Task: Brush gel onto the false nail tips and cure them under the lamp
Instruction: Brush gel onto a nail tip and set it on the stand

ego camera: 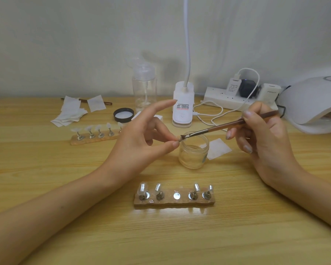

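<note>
My left hand (141, 138) pinches a small nail tip on its stand (178, 139) between thumb and middle finger, just left of the open glass gel jar (194, 152). My right hand (264, 136) holds a brown brush (227, 127) whose bristles touch that tip above the jar's rim. In front of me lies a wooden holder (174, 201) with several glossy nail tips and one bare metal disc in the middle. A second holder (96, 137) with matte tips lies at the left. The white curing lamp (313, 104) stands at the far right.
A black jar lid (123, 114), paper wipes (73, 111), a clear pump bottle (144, 88) and a clip-on desk lamp (182, 106) stand behind. A power strip (237, 98) with chargers and a white cable (214, 113) runs at the back right. One wipe (219, 149) lies beside the jar.
</note>
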{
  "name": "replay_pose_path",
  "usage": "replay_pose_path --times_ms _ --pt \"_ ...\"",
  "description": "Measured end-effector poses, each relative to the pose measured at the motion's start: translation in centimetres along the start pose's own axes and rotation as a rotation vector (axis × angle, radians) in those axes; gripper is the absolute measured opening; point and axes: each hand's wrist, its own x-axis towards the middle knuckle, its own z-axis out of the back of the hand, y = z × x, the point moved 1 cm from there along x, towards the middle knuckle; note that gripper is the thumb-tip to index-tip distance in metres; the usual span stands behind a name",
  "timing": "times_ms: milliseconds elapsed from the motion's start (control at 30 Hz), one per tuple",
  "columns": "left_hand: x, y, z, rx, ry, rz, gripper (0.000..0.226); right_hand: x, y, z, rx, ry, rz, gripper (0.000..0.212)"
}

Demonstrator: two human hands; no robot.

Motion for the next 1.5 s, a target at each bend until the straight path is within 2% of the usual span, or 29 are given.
replay_pose_path --times_ms 200,400,633,867,1167,1367,1500 --pt "0.0 -0.1 0.0 -0.02 0.008 0.048 0.072 0.1 0.0 0.4 -0.011 -0.079 -0.012 0.028" --pt "-0.1 0.1 0.1 -0.122 0.03 0.099 0.068 -0.1 0.2 0.0 0.001 0.0 0.034 0.026" --pt "-0.2 -0.2 0.1 -0.14 0.043 0.105 0.066 -0.1 0.2 0.4 -0.027 -0.081 -0.007 0.027" --pt "-0.1 -0.1 0.1 -0.149 0.044 0.103 0.064 -0.3 0.3 -0.1 -0.001 0.009 0.024 0.028" --pt "-0.1 0.0 0.2 -0.162 0.05 0.095 0.067 -0.1 0.0 0.6 -0.026 -0.057 -0.023 0.028" --pt "0.7 -2.5 2.7 -0.247 -0.05 -0.025 0.076 0.0 0.0 0.8 0.025 -0.096 -0.042 0.029" --pt "0.0 -5.6 4.4 -0.166 -0.041 -0.251 0.083 0.0 0.0 0.9 0.037 -0.109 -0.056 0.026"
